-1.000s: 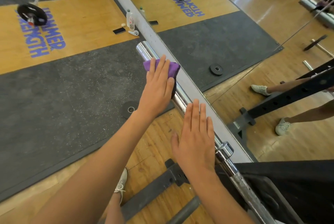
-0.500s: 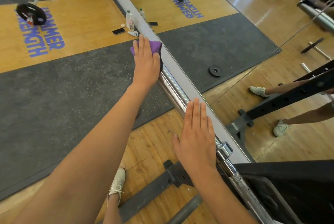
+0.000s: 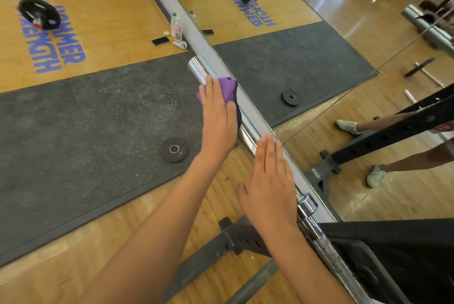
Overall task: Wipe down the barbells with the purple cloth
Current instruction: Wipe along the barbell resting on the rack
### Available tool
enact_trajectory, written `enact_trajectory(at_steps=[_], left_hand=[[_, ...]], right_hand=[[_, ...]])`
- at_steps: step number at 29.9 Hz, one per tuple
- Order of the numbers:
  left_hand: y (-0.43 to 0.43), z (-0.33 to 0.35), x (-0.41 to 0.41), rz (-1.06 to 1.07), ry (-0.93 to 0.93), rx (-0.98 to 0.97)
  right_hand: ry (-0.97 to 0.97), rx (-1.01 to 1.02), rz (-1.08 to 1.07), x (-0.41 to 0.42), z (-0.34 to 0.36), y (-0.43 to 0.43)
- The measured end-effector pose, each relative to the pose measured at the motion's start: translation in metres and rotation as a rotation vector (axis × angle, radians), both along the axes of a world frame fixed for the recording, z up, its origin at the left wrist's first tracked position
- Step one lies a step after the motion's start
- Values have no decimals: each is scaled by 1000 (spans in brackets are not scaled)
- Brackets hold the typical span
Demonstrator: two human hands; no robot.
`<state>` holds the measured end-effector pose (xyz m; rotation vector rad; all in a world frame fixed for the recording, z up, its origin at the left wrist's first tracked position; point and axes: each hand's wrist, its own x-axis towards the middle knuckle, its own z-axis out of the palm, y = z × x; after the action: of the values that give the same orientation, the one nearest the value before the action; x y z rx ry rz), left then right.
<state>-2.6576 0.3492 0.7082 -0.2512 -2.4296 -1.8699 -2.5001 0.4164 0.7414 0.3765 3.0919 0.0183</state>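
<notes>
Right hand (image 3: 270, 185): grip flat, fingers straight and together; resting on the barbell (image 3: 248, 140) beside its collar
Left hand (image 3: 218, 117): grip flat, fingers straight; pressing the purple cloth (image 3: 229, 87) onto the chrome sleeve; thumb seemingly alongside
Purple cloth: draped over the sleeve, just short of its far end
Floor beyond: small plate (image 3: 175, 149) on the rubber mat; bottle (image 3: 177, 29) farther off

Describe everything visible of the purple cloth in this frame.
The purple cloth looks like soft, thin fabric, bunched into a small wad with creased edges. It lies over the top of the chrome barbell sleeve, just short of the sleeve's free end. The left hand presses it against the metal with flat fingers and covers most of it. Only the part past the fingertips and a corner on the hand's left side show.
</notes>
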Motion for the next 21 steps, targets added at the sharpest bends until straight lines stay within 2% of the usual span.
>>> enact_trajectory(at_steps=[3,7,11,17,21], left_hand=[[-1,-14,21,-76,70,1],[-10,-17,8,-128,134,-59],[-11,-12,-20,-64,82,-19],[-16,5,-79,71,-97,121],[-6,7,-59,108,-134,140]], right_hand=[[21,20,-17,-2,-2,1],[17,17,-16,-1,-2,1],[11,2,-6,-2,-2,2],[9,-38,11,-2,-1,4],[26,-20,6,-2,-2,2]])
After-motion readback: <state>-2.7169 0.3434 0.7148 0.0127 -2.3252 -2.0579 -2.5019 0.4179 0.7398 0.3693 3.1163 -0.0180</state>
